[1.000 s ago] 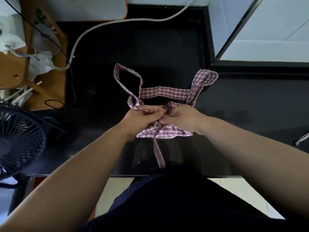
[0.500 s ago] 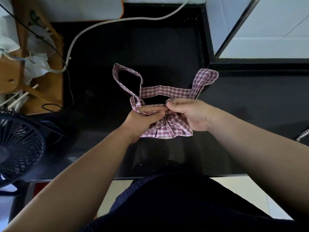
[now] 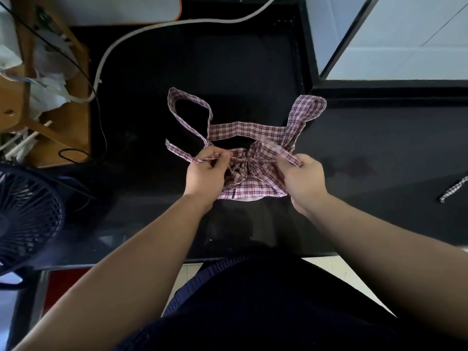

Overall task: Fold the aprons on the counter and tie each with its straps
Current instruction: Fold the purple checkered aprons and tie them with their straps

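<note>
Head view: my two hands, close together a second ago, are now apart. My left hand [image 3: 205,171] and right hand [image 3: 302,177] each pinch one strap end of the one folded apron [image 3: 249,181] on the black counter [image 3: 379,153], forearms reaching forward.

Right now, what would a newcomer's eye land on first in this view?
The folded plaid apron at the center of the black counter, with the left hand and right hand each pulling a strap end outward across it. Next, the dark fan at the left edge, and a stray plaid strap far right.
</note>
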{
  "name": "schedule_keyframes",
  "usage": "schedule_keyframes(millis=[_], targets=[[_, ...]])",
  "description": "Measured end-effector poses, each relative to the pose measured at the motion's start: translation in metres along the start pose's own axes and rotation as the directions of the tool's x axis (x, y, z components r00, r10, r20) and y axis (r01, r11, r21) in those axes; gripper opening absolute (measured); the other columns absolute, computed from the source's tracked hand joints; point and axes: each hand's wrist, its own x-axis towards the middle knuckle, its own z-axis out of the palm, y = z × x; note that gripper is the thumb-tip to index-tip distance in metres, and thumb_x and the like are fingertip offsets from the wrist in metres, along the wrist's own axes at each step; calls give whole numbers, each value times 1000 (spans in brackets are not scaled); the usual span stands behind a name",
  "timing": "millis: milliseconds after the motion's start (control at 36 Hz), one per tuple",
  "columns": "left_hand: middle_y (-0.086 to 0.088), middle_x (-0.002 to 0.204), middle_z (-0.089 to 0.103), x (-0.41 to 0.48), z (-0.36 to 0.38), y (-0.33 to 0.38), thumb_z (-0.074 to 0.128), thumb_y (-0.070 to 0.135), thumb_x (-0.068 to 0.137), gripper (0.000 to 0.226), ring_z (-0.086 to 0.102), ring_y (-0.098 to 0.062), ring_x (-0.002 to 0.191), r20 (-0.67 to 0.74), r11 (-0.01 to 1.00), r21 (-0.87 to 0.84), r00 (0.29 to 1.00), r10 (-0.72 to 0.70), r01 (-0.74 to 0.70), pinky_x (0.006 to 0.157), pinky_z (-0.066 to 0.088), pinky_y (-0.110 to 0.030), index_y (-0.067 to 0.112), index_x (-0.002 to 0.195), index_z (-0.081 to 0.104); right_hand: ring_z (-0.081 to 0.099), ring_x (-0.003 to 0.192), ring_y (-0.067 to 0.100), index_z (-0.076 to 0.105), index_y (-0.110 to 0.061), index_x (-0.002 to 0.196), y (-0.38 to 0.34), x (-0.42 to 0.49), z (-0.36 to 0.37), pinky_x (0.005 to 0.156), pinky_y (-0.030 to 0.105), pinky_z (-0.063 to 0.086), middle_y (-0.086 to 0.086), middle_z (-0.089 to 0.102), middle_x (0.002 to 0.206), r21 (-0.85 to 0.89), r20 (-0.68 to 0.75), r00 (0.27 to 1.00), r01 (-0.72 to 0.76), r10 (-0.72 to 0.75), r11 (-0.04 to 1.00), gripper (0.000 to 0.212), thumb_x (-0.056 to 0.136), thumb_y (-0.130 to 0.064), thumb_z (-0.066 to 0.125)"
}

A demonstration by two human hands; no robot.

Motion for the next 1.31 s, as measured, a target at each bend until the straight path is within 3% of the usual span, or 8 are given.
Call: schedule_keyframes(millis=[194, 306, 444, 806, 889, 1111, 1222, 1306], targets=[[12, 88, 62, -5, 3, -2, 54, 18, 98, 20, 56, -3, 79, -129, 977, 197, 986, 106, -79, 61, 44, -13, 28, 80, 56, 53, 72, 25, 55, 2, 74, 4, 3, 5, 68, 47, 51, 13, 56, 74, -61, -109, 994, -21, 14, 998, 23, 91, -14, 60], [5, 98, 63, -9, 4, -11, 56, 15, 95, 24, 59, -15, 95, -272, 973, 225, 955, 116, -54, 77, 50, -28, 29, 75, 57, 53, 69, 24, 56, -4, 72, 6, 5, 3, 63, 36, 44, 16, 54, 72, -152, -155, 988, -15, -9, 988, 21, 91, -11, 56], [4, 91, 62, -9, -4, -10, 54, 17, 97, 26, 59, -15, 88, -321, 978, 203, 947, 32, 35, 73, 47, -28, 30, 74, 54, 53, 70, 21, 60, 2, 87, 5, 8, -2, 62, 33, 44, 11, 58, 75, -237, -173, 984, -5, -38, 971, 13, 91, -9, 54], [11, 81, 56, -11, -4, -13, 43, 0, 90, 27, 51, -6, 71, -437, 976, 160, 897, -63, 147, 57, 43, -24, 19, 90, 61, 48, 60, 17, 46, -15, 63, 16, 11, -14, 53, 30, 41, 3, 50, 62, -278, -220, 975, -34, -29, 960, 30, 93, -11, 51], [8, 80, 60, -4, -6, -12, 49, 7, 93, 19, 55, -10, 72, -386, 973, 76, 906, -172, 217, 58, 46, -23, 19, 92, 65, 66, 77, 28, 54, -12, 70, 13, 15, -16, 73, 44, 58, 9, 65, 79, -211, -184, 981, -107, 68, 972, 20, 89, -14, 61], [8, 76, 61, 0, -12, -17, 66, 33, 90, 16, 59, -11, 74, -360, 964, 136, 918, -166, 228, 56, 43, -21, 17, 88, 64, 61, 81, 29, 37, -9, 117, 13, 13, -12, 55, 42, 59, 9, 50, 103, -67, -211, 935, -304, 284, 950, 50, 83, -18, 73], [2, 94, 61, -1, -10, -21, 73, 40, 82, 40, 58, -18, 86, -457, 961, 152, 878, -139, 231, 69, 45, -27, 11, 104, 55, 60, 91, 31, 39, -8, 125, 18, 7, -12, 78, 38, 53, 13, 55, 112, -411, -185, 982, -37, -44, 911, 41, 91, -19, 60], [-4, 108, 57, -6, -8, -23, 77, 37, 78, 55, 58, -21, 91, -516, 974, 143, 853, -79, 177, 71, 45, -30, 10, 113, 44, 57, 99, 29, 56, -9, 123, 19, 1, -15, 78, 26, 40, 13, 57, 117, -647, 94, 911, 362, -400, 671, 33, 93, 0, 44]])
